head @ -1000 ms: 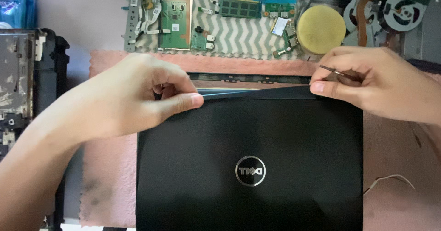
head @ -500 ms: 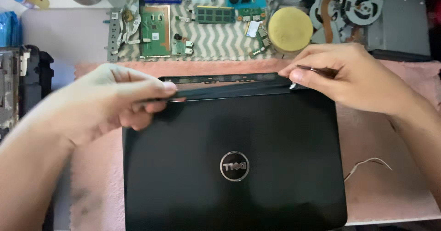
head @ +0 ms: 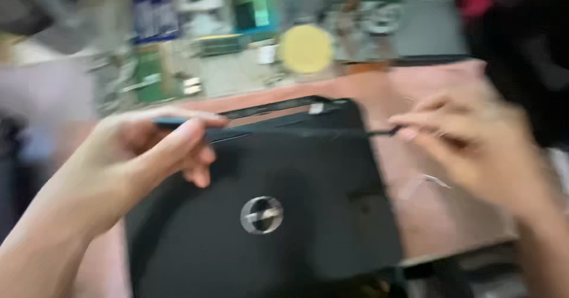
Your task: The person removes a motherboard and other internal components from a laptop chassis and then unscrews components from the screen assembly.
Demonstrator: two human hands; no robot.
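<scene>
my view is badly smeared by motion, so edges are soft everywhere. the glossy black plastic laptop lid with a round silver badge lies on a pink cloth mat, tilted, its near edge cut off by the bottom of the view. my left hand pinches the lid's far left corner, thumb on top and fingers curled beneath, with what looks like a thin blue strip under the fingertips; i cannot tell what it is. my right hand sits just off the lid's far right corner, fingers pressed together on a thin dark tool whose tip meets the lid edge. behind, a round yellow disc and green circuit boards show only as blurs. a dark shape hides the upper right corner.
</scene>
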